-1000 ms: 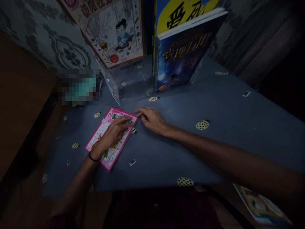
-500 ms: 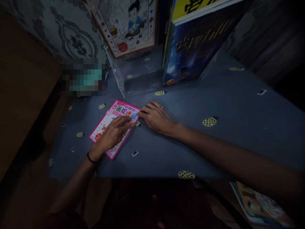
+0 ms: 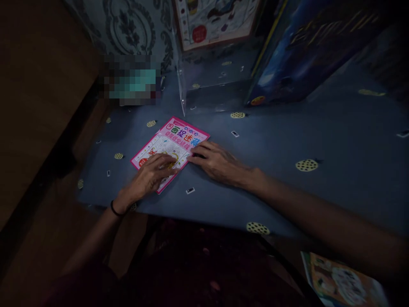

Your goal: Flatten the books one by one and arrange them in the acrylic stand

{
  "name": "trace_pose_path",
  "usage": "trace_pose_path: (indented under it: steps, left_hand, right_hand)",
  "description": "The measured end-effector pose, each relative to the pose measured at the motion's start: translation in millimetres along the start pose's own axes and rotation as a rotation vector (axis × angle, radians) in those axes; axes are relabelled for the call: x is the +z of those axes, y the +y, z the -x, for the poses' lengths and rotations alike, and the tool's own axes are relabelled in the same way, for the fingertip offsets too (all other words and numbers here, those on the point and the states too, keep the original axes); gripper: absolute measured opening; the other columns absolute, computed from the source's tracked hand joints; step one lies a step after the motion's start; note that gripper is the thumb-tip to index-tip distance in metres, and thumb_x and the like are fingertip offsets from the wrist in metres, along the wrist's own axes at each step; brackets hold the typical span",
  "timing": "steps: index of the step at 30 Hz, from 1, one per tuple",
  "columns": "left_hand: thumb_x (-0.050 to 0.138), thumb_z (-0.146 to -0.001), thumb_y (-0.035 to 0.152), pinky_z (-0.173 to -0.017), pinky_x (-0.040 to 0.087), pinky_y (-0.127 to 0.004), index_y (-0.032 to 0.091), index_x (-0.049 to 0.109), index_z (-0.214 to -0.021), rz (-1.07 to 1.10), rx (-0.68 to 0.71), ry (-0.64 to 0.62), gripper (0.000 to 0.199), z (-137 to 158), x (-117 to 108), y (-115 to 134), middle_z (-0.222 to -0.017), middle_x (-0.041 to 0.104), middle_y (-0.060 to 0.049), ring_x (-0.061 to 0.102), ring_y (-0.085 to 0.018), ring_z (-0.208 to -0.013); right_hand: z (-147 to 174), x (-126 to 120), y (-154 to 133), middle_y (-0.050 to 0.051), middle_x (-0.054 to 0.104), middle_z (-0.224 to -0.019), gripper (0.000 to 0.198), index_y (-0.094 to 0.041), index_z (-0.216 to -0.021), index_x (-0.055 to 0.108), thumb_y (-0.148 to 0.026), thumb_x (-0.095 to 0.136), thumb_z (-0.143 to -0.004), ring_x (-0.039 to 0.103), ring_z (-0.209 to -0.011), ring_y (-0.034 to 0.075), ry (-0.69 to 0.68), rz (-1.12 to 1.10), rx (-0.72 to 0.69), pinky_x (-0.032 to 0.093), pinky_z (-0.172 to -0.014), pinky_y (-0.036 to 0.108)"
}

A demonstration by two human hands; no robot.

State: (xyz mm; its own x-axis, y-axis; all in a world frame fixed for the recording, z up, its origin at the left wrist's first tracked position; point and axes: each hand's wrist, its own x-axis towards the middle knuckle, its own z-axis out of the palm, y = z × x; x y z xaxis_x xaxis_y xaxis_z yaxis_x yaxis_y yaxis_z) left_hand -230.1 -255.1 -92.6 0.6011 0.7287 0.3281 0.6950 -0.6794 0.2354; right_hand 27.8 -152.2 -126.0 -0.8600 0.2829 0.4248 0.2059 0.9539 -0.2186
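A pink booklet with Chinese lettering and a line drawing on its cover lies closed and slanted on the patterned tablecloth. My left hand rests across its lower part, fingers stretched out over the cover, a dark band round the wrist. At the booklet's right edge, my right hand lies palm down. Its fingertips reach onto the edge and are slightly apart. Both hands hide parts of the cover, and I cannot see whether a fingertip is under the edge.
Behind the booklet a clear stand holds a picture book and a large blue book. A blurred-out teal item sits at the back left. Another book lies below the table's front edge at the right.
The view has shifted, so the stand and books sit higher and further right. My right hand has slid from the booklet's upper right corner down along its right edge. My left hand stays on the cover.
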Motion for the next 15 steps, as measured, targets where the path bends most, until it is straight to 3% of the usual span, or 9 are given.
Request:
trace_pose_path:
  steps: [6,15]
  left_hand:
    - [0.043,-0.099,0.007,-0.091,0.054,-0.043,0.028,0.072,-0.124,0.053,-0.092,-0.015,0.043,34,-17,15,-0.113,0.068,-0.009,0.061,-0.021,-0.106]
    - [0.041,-0.102,0.013,-0.090,0.052,-0.039,0.030,0.074,-0.122,0.129,-0.170,0.035,0.041,64,-23,31,-0.109,0.069,-0.008,0.062,-0.020,-0.101]
  right_hand:
    - [-5,6,-21,0.014,0.068,-0.118,0.032,-0.018,-0.120,0.070,-0.010,0.051,-0.096,0.057,-0.112,0.027,-0.009,-0.029,-0.086,0.052,-0.096,0.049]
    - [-16,12,-59,0.015,0.067,-0.124,0.036,-0.018,-0.127,0.066,-0.008,0.052,-0.095,0.055,-0.116,0.028,-0.073,-0.078,-0.171,0.049,-0.099,0.050]
